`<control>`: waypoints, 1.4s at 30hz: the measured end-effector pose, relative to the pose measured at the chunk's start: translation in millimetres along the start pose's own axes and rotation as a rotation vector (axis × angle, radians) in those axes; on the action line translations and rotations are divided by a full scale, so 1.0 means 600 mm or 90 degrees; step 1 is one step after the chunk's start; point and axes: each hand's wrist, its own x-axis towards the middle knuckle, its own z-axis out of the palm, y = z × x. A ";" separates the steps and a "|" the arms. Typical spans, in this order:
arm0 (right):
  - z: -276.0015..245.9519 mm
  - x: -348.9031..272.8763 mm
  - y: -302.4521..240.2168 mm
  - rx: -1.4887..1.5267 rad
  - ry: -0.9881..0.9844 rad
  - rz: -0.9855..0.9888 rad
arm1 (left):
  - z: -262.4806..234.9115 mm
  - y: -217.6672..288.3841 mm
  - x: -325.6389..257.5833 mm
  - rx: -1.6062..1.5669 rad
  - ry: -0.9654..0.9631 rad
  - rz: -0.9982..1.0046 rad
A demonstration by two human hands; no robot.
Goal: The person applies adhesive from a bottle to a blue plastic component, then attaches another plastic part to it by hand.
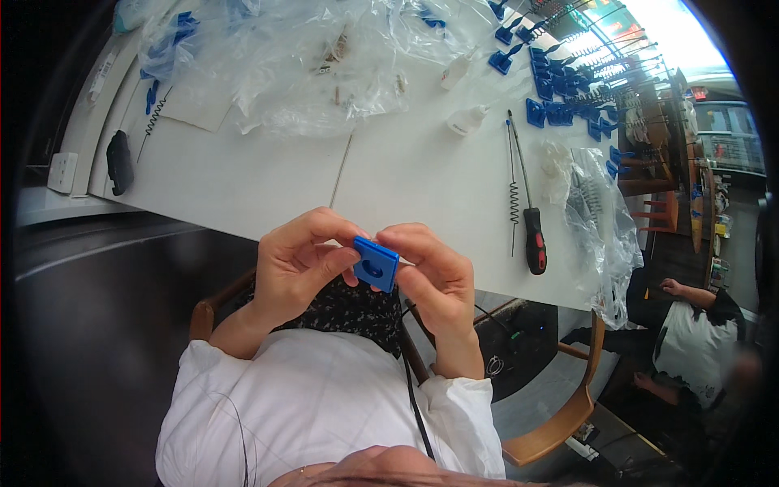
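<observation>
A small blue plastic block (376, 265) with a round recess in its face is held up in front of my body, close to the table's near edge. My left hand (304, 258) pinches its left side between thumb and fingers. On the opposite side, the fingers of my right hand (432, 272) close on its upper and right edges. Right of my hands on the table lies a screwdriver (535, 242) with a black and red handle. Next to it is a dark coiled spring wire (514, 203). A thin metal rod (342, 170) lies beyond my hands.
Clear plastic bags (300, 65) with small parts spread over the far table. Two small white bottles (468, 121) stand right of them. Several blue pieces with springs (560, 81) are grouped at far right. A black object (120, 162) lies left. Another person (696, 345) sits at right.
</observation>
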 end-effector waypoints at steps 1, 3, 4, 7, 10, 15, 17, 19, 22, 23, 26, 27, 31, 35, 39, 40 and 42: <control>0.003 0.002 -0.001 -0.002 0.000 -0.002 | -0.002 -0.002 -0.002 0.019 -0.003 0.005; -0.003 0.005 -0.002 -0.006 -0.026 -0.013 | 0.002 -0.008 0.005 0.065 -0.008 0.038; -0.007 0.003 -0.002 -0.002 -0.025 -0.014 | 0.005 -0.009 0.008 0.108 -0.014 0.075; -0.004 0.003 0.006 -0.020 -0.025 -0.011 | 0.002 -0.008 0.003 0.180 0.006 0.106; -0.005 -0.001 0.004 -0.085 -0.005 -0.069 | 0.005 -0.012 0.003 0.224 -0.021 0.107; 0.006 -0.034 -0.012 -0.287 0.173 -0.371 | 0.016 -0.015 0.004 0.062 -0.014 0.097; 0.003 -0.024 0.006 -0.445 0.196 -0.482 | 0.016 -0.015 0.005 0.026 -0.029 0.095; 0.003 -0.027 0.012 -0.343 0.144 -0.358 | 0.011 -0.016 0.004 0.069 -0.069 0.109; 0.004 -0.024 0.015 -0.163 0.096 -0.245 | 0.016 -0.006 0.002 0.189 -0.067 0.161; 0.005 -0.018 0.015 -0.080 0.035 -0.092 | 0.017 0.002 0.002 0.188 -0.073 0.162; 0.002 -0.018 0.034 0.054 0.007 -0.094 | 0.024 0.027 0.000 0.431 -0.078 0.232; 0.002 -0.020 0.036 0.074 -0.006 -0.100 | 0.026 0.033 -0.001 0.431 -0.077 0.229; 0.000 -0.016 0.044 0.063 -0.004 -0.070 | 0.027 0.046 -0.004 0.546 -0.077 0.234; 0.006 -0.015 0.041 0.039 -0.003 -0.098 | 0.029 0.056 -0.007 0.571 -0.066 0.228; 0.008 -0.013 0.038 0.024 -0.005 -0.105 | 0.029 0.061 -0.007 0.586 -0.066 0.222; 0.009 -0.014 0.038 0.025 -0.004 -0.105 | 0.029 0.061 -0.007 0.584 -0.065 0.223; 0.008 -0.014 0.038 0.016 -0.001 -0.108 | 0.029 0.060 -0.006 0.582 -0.066 0.224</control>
